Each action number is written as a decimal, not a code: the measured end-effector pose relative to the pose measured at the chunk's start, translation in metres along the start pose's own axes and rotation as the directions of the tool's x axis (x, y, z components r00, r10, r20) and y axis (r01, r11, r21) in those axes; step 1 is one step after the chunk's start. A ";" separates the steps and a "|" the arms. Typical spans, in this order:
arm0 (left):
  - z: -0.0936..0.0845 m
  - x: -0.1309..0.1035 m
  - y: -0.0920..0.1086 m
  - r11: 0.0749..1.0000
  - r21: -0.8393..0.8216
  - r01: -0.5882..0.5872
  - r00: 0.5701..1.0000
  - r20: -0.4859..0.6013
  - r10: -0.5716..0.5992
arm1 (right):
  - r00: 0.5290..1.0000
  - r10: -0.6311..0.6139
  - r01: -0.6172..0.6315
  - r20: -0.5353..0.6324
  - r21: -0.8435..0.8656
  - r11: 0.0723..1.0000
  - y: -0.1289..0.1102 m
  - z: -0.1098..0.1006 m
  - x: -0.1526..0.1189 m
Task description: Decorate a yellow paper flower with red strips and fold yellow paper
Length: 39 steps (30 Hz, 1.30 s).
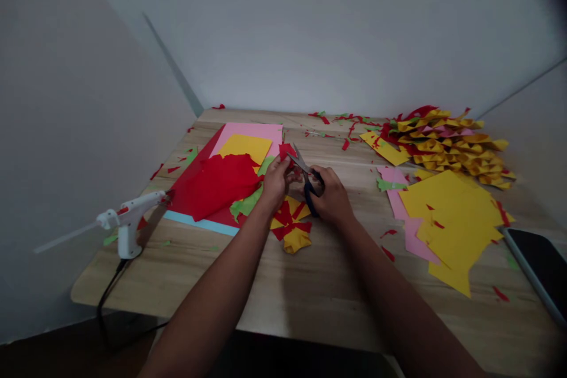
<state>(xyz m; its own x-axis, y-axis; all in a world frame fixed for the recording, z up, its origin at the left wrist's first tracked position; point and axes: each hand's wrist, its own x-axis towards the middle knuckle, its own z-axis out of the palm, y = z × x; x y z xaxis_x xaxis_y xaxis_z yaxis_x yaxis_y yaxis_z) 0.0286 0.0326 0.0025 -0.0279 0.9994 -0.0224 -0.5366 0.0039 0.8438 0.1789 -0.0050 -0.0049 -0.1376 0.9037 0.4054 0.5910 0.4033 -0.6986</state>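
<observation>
My left hand (275,182) pinches a small piece of red paper (287,150) above the middle of the table. In my right hand (332,196) is a pair of scissors (303,164) with dark handles, the blades parted and close beside the red paper. Whether the blades touch the paper I cannot tell. Below my hands lies a yellow and red folded paper piece (296,237), partly hidden by my left hand. Left of my hands, a crumpled red sheet (224,184) rests over yellow, pink and green paper.
A white glue gun (132,221) with a cord stands at the left edge. Pink paper (252,132) lies at the back left. Yellow sheets (452,212), a pile of folded yellow cones (456,147) and a phone (535,266) are on the right. Scraps litter the wooden table (266,295).
</observation>
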 end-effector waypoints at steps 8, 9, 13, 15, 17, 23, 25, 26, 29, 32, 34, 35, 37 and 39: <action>-0.003 0.003 -0.004 1.000 0.018 0.013 1.000 0.009 -0.013 | 0.999 0.030 -0.030 0.038 0.011 0.999 0.002 0.001 0.001; -0.003 0.003 -0.004 1.000 0.012 0.017 1.000 0.010 -0.017 | 0.998 0.050 -0.050 0.049 0.013 0.999 0.002 0.000 0.001; -0.002 0.004 -0.004 1.000 -0.018 0.005 1.000 0.013 -0.004 | 0.991 0.116 -0.116 0.065 -0.016 0.993 -0.002 -0.002 0.002; -0.002 0.005 -0.004 1.000 -0.019 0.009 1.000 0.000 -0.009 | 0.991 0.116 -0.114 0.066 -0.031 0.993 -0.001 -0.002 0.002; -0.001 0.005 -0.004 1.000 -0.015 0.017 1.000 -0.022 -0.017 | 0.991 0.120 -0.117 0.056 -0.062 0.991 0.001 -0.002 0.002; 0.001 0.002 0.001 0.999 -0.032 0.043 0.999 0.015 -0.042 | 0.982 0.191 -0.191 -0.011 -0.037 0.981 0.004 -0.004 0.005; 0.001 0.001 0.001 0.999 -0.020 0.036 0.999 0.007 -0.036 | 0.970 0.236 -0.237 -0.050 -0.011 0.972 0.002 -0.004 0.005; 0.002 0.001 0.001 0.999 -0.013 0.029 1.000 -0.003 -0.029 | 0.971 0.229 -0.230 -0.068 -0.017 0.973 0.000 -0.003 0.005; 0.002 0.001 0.000 1.000 0.018 0.014 1.000 -0.011 -0.013 | 0.994 0.088 -0.093 -0.072 -0.068 0.993 -0.002 0.003 0.001; 0.002 0.000 -0.001 0.999 0.051 0.011 1.000 0.024 -0.012 | 0.999 0.011 -0.013 -0.039 -0.061 0.998 -0.001 0.009 -0.001; 0.001 -0.001 -0.002 0.998 0.067 0.010 0.999 0.043 -0.013 | 0.999 0.020 -0.021 -0.032 -0.045 0.999 -0.001 0.010 -0.002; 0.001 -0.001 -0.002 0.997 0.071 0.009 0.999 0.048 -0.012 | 0.999 0.023 -0.025 -0.029 -0.043 0.999 -0.001 0.009 -0.002; -0.001 -0.001 -0.003 0.998 0.069 0.007 0.998 0.057 -0.011 | 0.999 0.028 -0.030 -0.026 -0.045 0.999 -0.001 0.008 -0.001; -0.002 0.000 -0.004 0.998 0.061 0.005 0.998 0.063 -0.009 | 0.999 0.029 -0.030 -0.019 -0.041 0.999 -0.001 0.006 -0.001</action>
<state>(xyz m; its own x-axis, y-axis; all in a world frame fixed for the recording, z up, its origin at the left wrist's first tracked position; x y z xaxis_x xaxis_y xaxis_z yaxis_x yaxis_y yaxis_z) 0.0286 0.0325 -0.0020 0.0297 0.9996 0.0039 -0.4845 0.0109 0.8747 0.1737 -0.0049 -0.0083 -0.1057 0.9122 0.3958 0.6266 0.3702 -0.6858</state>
